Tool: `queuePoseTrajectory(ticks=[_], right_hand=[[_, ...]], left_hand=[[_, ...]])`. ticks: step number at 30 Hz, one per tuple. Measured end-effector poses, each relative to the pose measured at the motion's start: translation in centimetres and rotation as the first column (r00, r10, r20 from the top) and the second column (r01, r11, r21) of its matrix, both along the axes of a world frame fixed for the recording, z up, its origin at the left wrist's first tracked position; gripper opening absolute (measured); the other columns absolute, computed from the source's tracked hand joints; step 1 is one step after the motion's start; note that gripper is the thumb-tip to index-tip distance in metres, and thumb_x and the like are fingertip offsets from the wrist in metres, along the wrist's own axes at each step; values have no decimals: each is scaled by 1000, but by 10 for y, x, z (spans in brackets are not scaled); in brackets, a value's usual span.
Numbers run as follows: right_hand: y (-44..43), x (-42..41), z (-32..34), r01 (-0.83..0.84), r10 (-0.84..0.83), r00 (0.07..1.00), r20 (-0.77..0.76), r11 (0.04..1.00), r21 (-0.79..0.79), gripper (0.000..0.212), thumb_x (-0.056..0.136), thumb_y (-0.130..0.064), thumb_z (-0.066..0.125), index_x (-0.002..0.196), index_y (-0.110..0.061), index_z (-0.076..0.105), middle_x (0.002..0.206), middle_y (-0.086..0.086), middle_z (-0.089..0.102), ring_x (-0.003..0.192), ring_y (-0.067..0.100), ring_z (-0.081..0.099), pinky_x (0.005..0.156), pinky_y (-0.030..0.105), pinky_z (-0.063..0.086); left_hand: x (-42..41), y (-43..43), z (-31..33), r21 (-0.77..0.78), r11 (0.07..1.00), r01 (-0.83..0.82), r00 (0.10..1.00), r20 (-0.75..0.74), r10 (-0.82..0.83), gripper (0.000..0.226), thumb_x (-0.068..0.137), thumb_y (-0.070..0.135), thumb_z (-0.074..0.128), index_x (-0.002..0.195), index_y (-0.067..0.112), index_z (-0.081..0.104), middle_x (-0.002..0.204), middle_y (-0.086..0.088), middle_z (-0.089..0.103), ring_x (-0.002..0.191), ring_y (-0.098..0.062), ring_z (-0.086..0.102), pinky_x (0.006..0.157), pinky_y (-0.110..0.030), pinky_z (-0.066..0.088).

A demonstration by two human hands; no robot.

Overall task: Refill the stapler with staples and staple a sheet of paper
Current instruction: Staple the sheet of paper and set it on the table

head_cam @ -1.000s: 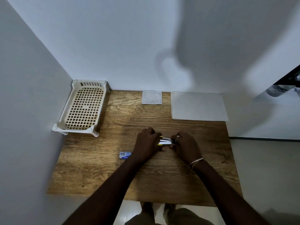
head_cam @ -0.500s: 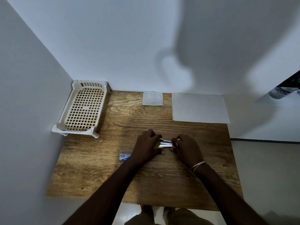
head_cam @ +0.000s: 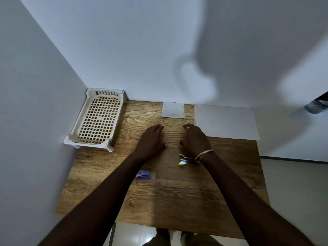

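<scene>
Both hands empty, fingers spread loose — left hand (head_cam: 150, 139) and right hand (head_cam: 195, 139) hover mid-frame above the table (head_cam: 159, 201), nothing clamped. Stapler (head_cam: 186, 159) lies just below my right wrist, partly hidden by it, long axis roughly left-right, seemingly open; staple box (head_cam: 144, 174) sits lower left of it, beside my left forearm. Paper (head_cam: 225, 121) is upper right, just beside my right hand — I judge that hand nearer for fetching it.
</scene>
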State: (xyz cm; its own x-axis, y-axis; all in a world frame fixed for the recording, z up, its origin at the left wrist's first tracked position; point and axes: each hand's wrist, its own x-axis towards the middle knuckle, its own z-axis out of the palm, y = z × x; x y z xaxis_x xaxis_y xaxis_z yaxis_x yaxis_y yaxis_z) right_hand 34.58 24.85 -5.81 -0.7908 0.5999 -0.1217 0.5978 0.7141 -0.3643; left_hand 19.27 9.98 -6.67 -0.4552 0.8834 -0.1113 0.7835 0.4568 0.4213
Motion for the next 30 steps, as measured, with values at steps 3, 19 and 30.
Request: queuePoseTrajectory(ticks=[3, 19, 30], right_hand=[[15, -26, -3, -37, 37, 992, 119, 999, 4, 91, 77, -38, 79, 151, -10, 33, 157, 12, 33, 141, 30, 36, 113, 42, 37], [17, -54, -24, -189, 165, 952, 257, 979, 72, 62, 99, -49, 43, 150, -15, 35, 163, 5, 25, 149, 26, 24, 117, 52, 23], [-38, 4, -20, -208, 169, 952, 256, 969, 132, 54, 98, -48, 38, 143, -18, 47, 158, 5, 36, 142, 25, 38, 111, 53, 29]], left_hand=[[-20, 18, 2, -116, 991, 70, 996, -54, -76, 108, 75, 44, 83, 157, 9, 22, 164, -15, 22, 149, -31, 22, 120, -43, 24], [-35, 48, 4, -388, 878, 279, 955, 15, -297, 111, 82, 59, 71, 159, 8, 10, 169, -11, -2, 155, -32, 4, 123, -57, 9], [24, -5, -13, -275, 945, 179, 984, 33, -177, 66, 102, 46, 47, 156, 14, 27, 168, -7, 12, 154, -30, 12, 122, -51, 13]])
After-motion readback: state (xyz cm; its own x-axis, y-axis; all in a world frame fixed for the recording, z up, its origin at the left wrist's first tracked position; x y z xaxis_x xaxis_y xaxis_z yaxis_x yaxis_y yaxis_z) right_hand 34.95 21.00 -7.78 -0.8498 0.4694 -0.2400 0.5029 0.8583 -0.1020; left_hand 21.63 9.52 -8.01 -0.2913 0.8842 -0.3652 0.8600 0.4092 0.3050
